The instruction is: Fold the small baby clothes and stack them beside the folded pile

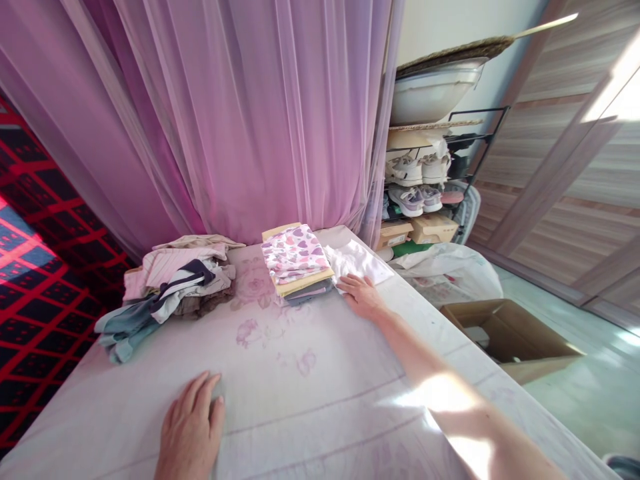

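Purple curtain [240, 120] behind a floral-sheeted bed [280, 427]; 2 pairs of shoes [407, 172], upper right of frame. Folding looks part-done: folded stack [297, 257] upper centre, heart print on top, edges fairly square. Loose pile [185, 280] at left, crumpled, apparently the bulk left to do. White cloth [357, 257] lies spread just right of the stack, seemingly unfinished.

Right hand [363, 297]: fingers extended, laid on the white cloth's near edge, not clenched. Left hand [190, 420], lower left: fingers loosely open on the bed, nothing held.

Writing: small label on 1 of 2 cardboard boxes [434, 229] below the shoes, unreadable. No brands legible.
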Demonstrator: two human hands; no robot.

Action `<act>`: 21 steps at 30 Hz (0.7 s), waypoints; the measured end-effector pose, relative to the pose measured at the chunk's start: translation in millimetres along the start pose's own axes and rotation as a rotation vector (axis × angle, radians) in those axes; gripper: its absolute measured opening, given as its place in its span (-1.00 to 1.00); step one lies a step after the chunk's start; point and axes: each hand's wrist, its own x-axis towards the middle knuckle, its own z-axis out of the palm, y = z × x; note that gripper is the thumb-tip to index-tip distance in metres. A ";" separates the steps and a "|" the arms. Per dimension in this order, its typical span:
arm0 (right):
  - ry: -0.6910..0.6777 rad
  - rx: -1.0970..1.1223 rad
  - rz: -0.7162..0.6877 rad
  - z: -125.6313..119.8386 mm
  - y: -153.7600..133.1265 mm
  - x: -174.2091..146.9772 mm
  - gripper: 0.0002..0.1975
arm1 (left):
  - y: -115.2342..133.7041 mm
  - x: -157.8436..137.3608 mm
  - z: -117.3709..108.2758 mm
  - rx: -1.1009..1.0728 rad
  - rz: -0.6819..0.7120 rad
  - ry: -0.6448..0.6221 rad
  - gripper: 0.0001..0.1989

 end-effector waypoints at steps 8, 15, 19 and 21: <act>0.094 -0.157 0.224 -15.2 8.6 22.9 -0.53 | -1.8 -0.9 1.9 -0.012 -0.007 -0.021 -0.49; -0.149 -0.228 0.339 -12.2 20.1 35.4 -0.44 | 0.9 -0.9 -2.7 0.001 -0.015 -0.033 -0.50; -0.031 -0.233 0.336 -5.7 11.7 23.6 -0.48 | 7.1 0.0 -6.9 0.010 -0.041 -0.058 -0.52; 0.165 -0.204 0.342 1.9 3.9 12.9 -0.51 | 11.3 0.6 -10.2 0.007 -0.057 -0.077 -0.55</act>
